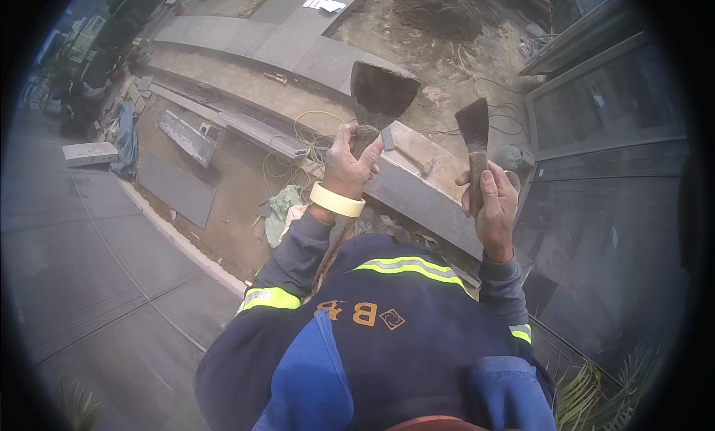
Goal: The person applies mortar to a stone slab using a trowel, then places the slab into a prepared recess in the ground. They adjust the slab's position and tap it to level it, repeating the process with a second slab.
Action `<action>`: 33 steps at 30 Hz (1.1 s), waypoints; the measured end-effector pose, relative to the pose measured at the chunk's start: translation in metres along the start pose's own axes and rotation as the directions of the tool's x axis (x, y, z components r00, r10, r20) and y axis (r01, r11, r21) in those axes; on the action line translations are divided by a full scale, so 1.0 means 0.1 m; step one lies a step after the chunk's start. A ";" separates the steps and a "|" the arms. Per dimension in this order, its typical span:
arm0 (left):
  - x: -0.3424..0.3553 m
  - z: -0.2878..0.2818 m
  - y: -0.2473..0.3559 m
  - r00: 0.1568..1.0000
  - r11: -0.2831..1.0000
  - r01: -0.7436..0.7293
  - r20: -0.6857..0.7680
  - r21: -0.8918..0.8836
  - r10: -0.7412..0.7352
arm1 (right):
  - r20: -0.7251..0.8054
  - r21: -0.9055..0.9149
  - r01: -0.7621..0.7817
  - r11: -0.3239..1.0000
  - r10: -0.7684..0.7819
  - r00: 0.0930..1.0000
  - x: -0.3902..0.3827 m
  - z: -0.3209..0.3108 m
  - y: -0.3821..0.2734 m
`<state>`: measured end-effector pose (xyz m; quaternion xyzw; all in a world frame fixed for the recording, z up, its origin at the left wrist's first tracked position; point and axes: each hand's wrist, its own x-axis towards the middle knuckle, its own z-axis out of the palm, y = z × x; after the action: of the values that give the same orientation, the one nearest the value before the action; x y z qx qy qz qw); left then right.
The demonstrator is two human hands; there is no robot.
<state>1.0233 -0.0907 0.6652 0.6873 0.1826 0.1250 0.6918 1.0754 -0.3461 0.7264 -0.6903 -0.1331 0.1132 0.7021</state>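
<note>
My left hand (347, 164) is closed round the short handle of a wide scraper (383, 91), its dark, broad blade pointing away from me. A roll of pale yellow tape (337, 200) sits round my left wrist like a bracelet. In my right hand (494, 214) is a narrower putty knife (474, 126), held upright by its worn handle with the flared blade at the top. Both tools are up in the air, apart from each other. Beyond and between my hands lies a long stone block (428, 200). A small hammer-like tool (411, 154) with a light handle rests on its dusty top.
Grey paving slabs (290, 40) run across the far ground, with white papers (324, 5) on them. Yellow cable (302, 126) and a green sack (281, 211) lie left of my left hand. A glazed frame (607, 103) stands at right. Loose slabs (177, 189) lie at left.
</note>
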 end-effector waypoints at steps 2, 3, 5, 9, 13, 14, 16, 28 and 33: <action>-0.02 0.09 -0.05 1.000 1.000 -0.022 -0.005 0.022 0.023 | 0.082 0.045 -0.065 0.997 0.061 0.995 -0.12 0.12 -0.05; -0.01 0.16 -0.12 0.977 0.977 -0.211 -0.034 -0.001 0.211 | 0.077 0.061 -0.084 0.995 0.080 0.994 -0.13 0.17 -0.07; -0.06 0.21 0.00 0.980 0.980 -0.197 0.043 0.028 0.195 | 0.069 0.084 -0.124 0.989 0.118 0.991 -0.12 0.20 -0.08; -0.16 0.26 0.20 0.964 0.960 -0.244 0.145 0.139 0.224 | 0.054 0.073 -0.140 0.987 0.136 0.989 -0.08 0.01 -0.06; -0.13 0.23 0.17 0.872 0.880 -0.450 0.285 0.151 0.397 | 0.086 -0.017 -0.134 0.991 0.135 0.987 -0.05 -0.12 -0.17; -0.12 0.21 0.15 0.863 0.861 -0.470 0.306 0.195 0.402 | 0.090 -0.055 -0.112 0.992 0.117 0.989 -0.05 -0.12 -0.19; -0.12 0.20 0.12 0.842 0.813 -0.512 0.351 0.277 0.411 | 0.103 -0.091 -0.102 0.991 0.111 0.988 -0.05 -0.13 -0.21; -0.14 0.30 0.12 0.906 0.885 -0.356 0.344 0.299 0.248 | 0.110 -0.223 -0.167 0.960 0.195 0.975 -0.17 -0.44 0.04; -0.15 0.48 0.12 0.904 0.873 -0.398 0.283 0.282 0.321 | 0.081 -0.039 -0.258 0.965 0.260 0.962 -0.29 -0.21 0.20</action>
<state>1.0314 -0.1397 0.6776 0.8257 -0.0109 0.1400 0.5464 1.0561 -0.3753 0.7048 -0.7061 -0.0733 0.2316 0.6651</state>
